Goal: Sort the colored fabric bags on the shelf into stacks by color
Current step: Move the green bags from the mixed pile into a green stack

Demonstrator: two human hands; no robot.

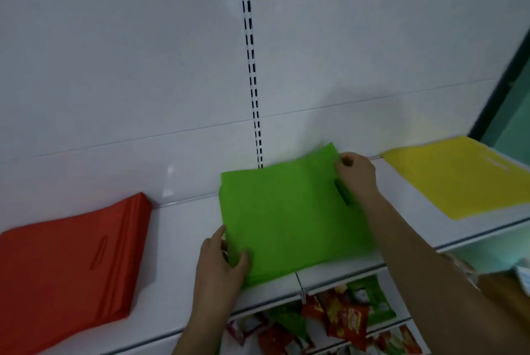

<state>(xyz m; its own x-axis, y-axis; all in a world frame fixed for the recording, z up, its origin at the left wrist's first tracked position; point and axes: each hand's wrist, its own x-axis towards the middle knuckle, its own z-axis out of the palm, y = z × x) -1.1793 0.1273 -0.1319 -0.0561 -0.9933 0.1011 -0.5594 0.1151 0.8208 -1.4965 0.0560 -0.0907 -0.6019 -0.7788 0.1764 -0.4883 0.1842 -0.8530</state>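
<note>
Three stacks of flat fabric bags lie on one white shelf: one red-orange fabric stack at the left, one bright green fabric stack in the middle, one yellow fabric stack at the far right. How many bags each holds cannot be told. Two bare hands are on the green stack: the left hand and the right hand. On the lower shelf, red and green snack packets lie jumbled, too many to count.

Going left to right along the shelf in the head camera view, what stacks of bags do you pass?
red bag stack → green bag stack, held by the left hand and right hand → yellow bag stack
</note>
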